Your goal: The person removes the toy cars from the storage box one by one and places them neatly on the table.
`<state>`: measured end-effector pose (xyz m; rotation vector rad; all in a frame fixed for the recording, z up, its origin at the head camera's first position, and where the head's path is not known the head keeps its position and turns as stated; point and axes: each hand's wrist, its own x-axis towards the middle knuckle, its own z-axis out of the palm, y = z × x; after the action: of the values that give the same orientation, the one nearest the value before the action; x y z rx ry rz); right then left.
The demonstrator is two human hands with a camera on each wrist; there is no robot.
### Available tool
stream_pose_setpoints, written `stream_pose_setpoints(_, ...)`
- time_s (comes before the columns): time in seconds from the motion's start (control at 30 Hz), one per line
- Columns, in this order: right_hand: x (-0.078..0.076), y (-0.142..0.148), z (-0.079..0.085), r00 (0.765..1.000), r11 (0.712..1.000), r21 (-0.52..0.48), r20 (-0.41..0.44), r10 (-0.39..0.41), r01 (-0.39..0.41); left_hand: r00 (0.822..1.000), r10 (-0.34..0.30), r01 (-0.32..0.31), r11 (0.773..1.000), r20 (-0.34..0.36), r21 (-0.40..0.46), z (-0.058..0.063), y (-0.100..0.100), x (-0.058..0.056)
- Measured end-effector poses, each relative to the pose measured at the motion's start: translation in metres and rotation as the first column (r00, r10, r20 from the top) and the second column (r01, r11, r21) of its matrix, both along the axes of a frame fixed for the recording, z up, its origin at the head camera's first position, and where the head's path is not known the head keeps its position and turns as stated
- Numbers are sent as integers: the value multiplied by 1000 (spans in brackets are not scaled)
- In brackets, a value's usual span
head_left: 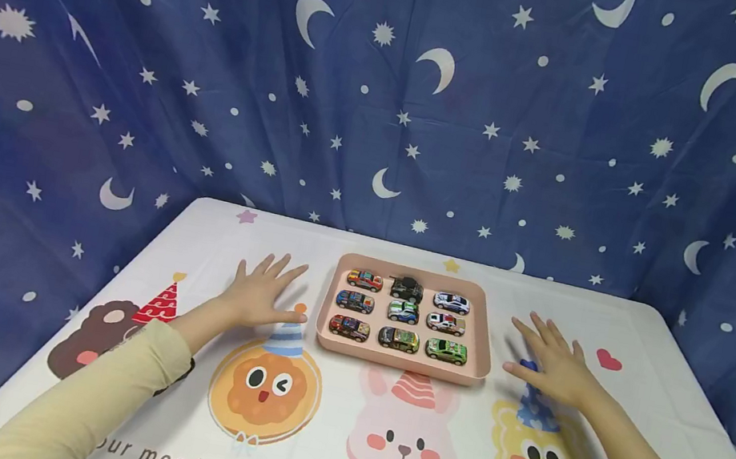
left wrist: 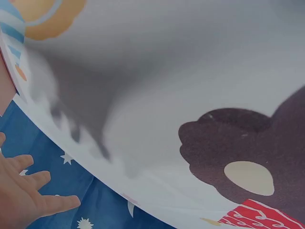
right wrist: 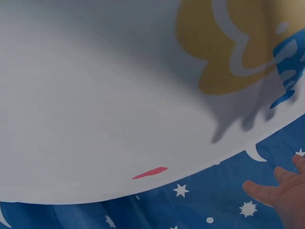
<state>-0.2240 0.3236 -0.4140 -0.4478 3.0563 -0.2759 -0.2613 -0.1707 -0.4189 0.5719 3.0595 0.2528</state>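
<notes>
A shallow pink tray (head_left: 390, 358) lies toward the back of the table, holding several toy cars in three rows. Among them are a green car (head_left: 446, 351), a black car with a gun-like top (head_left: 407, 289) and a white and blue car (head_left: 451, 303). To the tray's left, my left hand (head_left: 260, 294) is spread with straight fingers and holds nothing; its thumb points at the tray's side. My right hand (head_left: 553, 364) is likewise spread on the other side, apart from the tray. In the wrist views, the left hand (left wrist: 24, 195) and right hand (right wrist: 281, 193) show only partly, at the frame edges.
The table has a white cloth (head_left: 191, 411) printed with cartoon figures, a red heart and lettering. Behind it hangs a blue curtain (head_left: 389, 103) with moons and stars, close along the table's back edge. Both forearms wear pale sleeves (head_left: 100, 388).
</notes>
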Motion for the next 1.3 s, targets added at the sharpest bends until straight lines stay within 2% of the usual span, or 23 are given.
stream_pose_setpoints(0.23, -1, 1, 3, 998, 999, -6, -50, 35, -35, 999, -21, 22, 999, -33, 30, 5, 1, -2)
stream_pose_setpoints(0.47, -1, 5, 8, 989, 996, 9, -121, 89, -89, 991, -85, 90, 995, -104, 45, 7, 2, -5)
stream_pose_setpoints(0.67, -2, 5, 12, 991, 996, -39, -117, 71, -76, 996, -54, 59, 996, -69, 70, 8, 2, -5)
stream_pose_setpoints(1.0, 0, -4, 12, 993, 994, -101, -117, 35, -47, 998, -18, 28, 981, -55, 194, 9, 4, -1)
stream_pose_setpoints(1.17, 1, -12, 18, 994, 993, -118, -105, 3, -16, 999, 17, -4, 967, -50, 255, 8, 11, -2)
stream_pose_setpoints(1.3, 2, -20, 23, 993, 990, -136, -121, 7, -23, 998, 58, -45, 942, -29, 334, 9, 17, -2)
